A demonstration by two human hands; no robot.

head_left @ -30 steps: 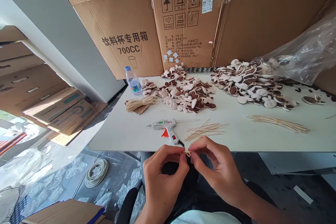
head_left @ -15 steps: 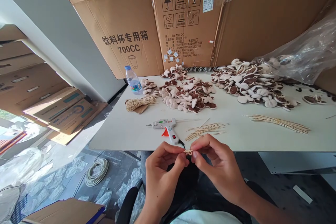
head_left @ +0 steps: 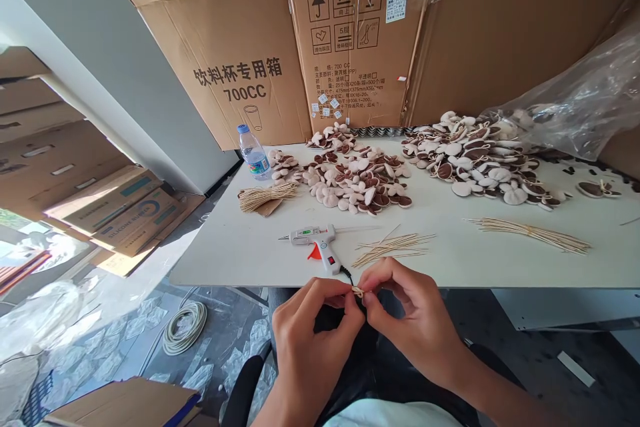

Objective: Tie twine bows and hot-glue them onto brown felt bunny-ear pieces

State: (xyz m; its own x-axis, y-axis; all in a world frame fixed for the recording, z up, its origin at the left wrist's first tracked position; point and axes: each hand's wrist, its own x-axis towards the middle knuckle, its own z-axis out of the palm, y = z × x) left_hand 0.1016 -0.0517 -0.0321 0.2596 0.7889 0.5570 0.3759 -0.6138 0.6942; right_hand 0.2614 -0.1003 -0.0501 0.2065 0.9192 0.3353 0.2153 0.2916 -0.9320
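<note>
Between my fingertips, just off the table's front edge, is a small looped piece of cream cord [head_left: 358, 291]. My left hand [head_left: 317, 330] pinches its left side with thumb and fingers. My right hand [head_left: 407, 313] pinches the right side, the two hands almost touching. Much of the cord is hidden by my fingers. Beyond my hands lies a white glue gun [head_left: 315, 240] with a red trigger, its nozzle pointing left. Right of it are loose thin sticks [head_left: 393, 250].
Brown and cream plush pieces lie in a middle pile [head_left: 357, 180] and a right pile [head_left: 480, 157]. Stick bundles rest at left [head_left: 267, 197] and right [head_left: 533, 233]. A water bottle [head_left: 254, 155] stands back left. Large cardboard boxes [head_left: 360, 33] rise behind the table [head_left: 220, 253].
My left hand has shifted slightly down and left, its thumb now closer to its fingertips. My right hand has moved a little left. The cord stays pinched between both.
</note>
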